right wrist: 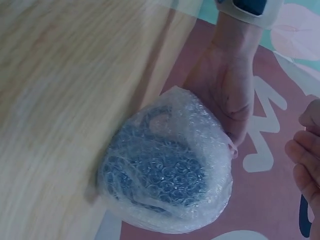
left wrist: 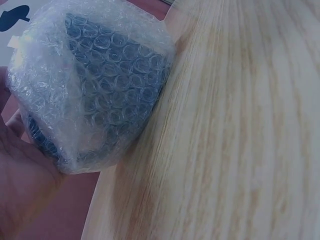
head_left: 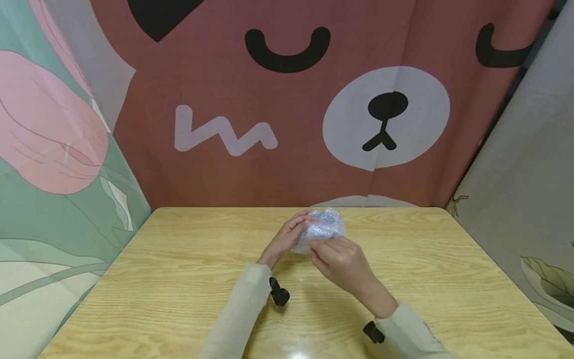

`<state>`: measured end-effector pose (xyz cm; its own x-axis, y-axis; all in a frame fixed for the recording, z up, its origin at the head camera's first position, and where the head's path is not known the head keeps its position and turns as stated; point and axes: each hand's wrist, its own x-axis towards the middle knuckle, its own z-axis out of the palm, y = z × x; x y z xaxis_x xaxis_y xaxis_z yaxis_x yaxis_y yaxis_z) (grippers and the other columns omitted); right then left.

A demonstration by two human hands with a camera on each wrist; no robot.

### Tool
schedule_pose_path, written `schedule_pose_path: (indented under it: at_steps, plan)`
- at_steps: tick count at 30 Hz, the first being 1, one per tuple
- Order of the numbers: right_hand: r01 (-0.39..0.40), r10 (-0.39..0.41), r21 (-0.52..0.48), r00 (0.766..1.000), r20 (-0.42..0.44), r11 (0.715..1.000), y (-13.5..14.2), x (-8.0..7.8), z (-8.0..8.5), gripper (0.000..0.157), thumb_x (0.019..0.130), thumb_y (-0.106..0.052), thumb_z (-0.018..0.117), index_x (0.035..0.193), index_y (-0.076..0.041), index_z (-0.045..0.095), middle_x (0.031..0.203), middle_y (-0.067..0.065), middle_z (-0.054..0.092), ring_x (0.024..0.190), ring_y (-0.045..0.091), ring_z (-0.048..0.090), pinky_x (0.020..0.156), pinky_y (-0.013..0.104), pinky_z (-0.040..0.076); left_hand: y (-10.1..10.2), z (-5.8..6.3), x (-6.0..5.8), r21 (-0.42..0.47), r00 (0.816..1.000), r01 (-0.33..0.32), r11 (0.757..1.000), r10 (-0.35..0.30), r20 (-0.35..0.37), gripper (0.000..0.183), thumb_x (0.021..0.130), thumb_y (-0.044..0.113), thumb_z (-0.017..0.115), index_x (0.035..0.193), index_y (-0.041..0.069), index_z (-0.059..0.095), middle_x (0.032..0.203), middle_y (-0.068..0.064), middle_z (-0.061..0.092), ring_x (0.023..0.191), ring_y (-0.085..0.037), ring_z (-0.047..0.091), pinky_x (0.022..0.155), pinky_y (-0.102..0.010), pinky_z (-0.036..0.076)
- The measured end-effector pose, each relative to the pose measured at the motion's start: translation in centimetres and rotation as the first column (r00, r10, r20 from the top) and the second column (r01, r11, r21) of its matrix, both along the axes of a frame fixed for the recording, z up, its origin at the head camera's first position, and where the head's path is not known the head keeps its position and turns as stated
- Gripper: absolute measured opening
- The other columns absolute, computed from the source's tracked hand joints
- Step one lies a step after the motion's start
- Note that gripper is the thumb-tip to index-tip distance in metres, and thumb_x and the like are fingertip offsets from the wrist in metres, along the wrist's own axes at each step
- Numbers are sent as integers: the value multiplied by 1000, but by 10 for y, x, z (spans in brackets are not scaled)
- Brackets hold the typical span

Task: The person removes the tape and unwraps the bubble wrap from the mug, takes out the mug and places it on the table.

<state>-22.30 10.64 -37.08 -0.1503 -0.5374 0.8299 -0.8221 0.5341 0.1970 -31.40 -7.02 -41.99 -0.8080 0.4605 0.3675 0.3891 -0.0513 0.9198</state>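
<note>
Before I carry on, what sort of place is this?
Probably a makeshift indoor workspace screened by cloth: there is a bare wood-grain table, a bear-print cloth hanging behind it, and a flower-print cloth at the left.

Pkg (head_left: 329,225) on tbl (head_left: 193,254); L grip (head_left: 289,238) left, R grip (head_left: 344,263) before it; curtain (head_left: 215,174) behind.

Before you there is a table (head_left: 179,279) of pale yellow wood, with fine brown grain and rounded far corners. Its surface is shiny: near your side you can see a small white reflection (head_left: 298,355). Directly on the wood, close to the far edge, you have one bundle (head_left: 327,227) in clear bubble wrap, with something dark blue inside.
</note>
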Motion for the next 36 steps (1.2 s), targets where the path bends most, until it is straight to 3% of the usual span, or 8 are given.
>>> schedule_pose_path:
  at_steps: [8, 14, 18, 25, 32, 36]
  plan:
    - [5, -4, -53, 1000, 10, 999, 4, -4, 13, 26, 91, -16, 59, 104, 2, 71, 92, 12, 72, 73, 26, 69, 64, 38, 56, -1, 17, 14, -3, 1000, 19, 1000, -19, 17, 32, 105, 6, 39, 124, -14, 55, 155, -19, 24, 144, -33, 15, 113, -49, 17]
    - [16, -10, -80, 998, 67, 997, 9, -8, 15, 38, 99, -27, 50, 118, 2, 66, 105, 14, 70, 82, 29, 69, 71, 42, 56, -2, 24, 19, -57, 999, -36, 998, 36, 13, 31, 104, 5, 40, 122, -14, 56, 153, -24, 26, 143, -34, 20, 113, -47, 19]
    - [16, -1, -126, 994, 114, 992, 12, -11, 14, 38, 97, -26, 54, 119, 4, 65, 110, 17, 68, 91, 33, 68, 74, 46, 55, -2, 25, 20, -65, 999, -24, 998, 26, 24, 32, 105, 7, 39, 125, -13, 56, 155, -20, 25, 143, -32, 18, 113, -46, 19]
    - [77, -27, -196, 969, 245, 978, 18, -17, 9, 47, 78, -9, 74, 121, 8, 63, 114, 21, 66, 100, 37, 65, 76, 48, 54, -2, 26, 20, -54, 1000, 3, 999, -2, 23, 33, 105, 7, 38, 127, -12, 55, 156, -18, 22, 144, -32, 15, 113, -48, 19]
    - [101, -17, -245, 946, 323, 964, 25, -22, -1, 48, 82, -12, 71, 125, 6, 61, 120, 21, 64, 106, 36, 63, 80, 48, 53, -1, 26, 20, -80, 1000, -5, 997, 5, 9, 34, 106, 8, 37, 127, -11, 55, 156, -18, 21, 144, -34, 15, 112, -49, 19]
    - [101, -9, -264, 944, 329, 959, 27, -26, -5, 49, 82, -13, 71, 126, 6, 60, 121, 21, 63, 108, 37, 62, 82, 49, 52, 0, 14, 11, -68, 1000, -14, 998, 15, 7, 34, 106, 8, 38, 127, -10, 57, 157, -17, 21, 144, -33, 15, 112, -50, 19]
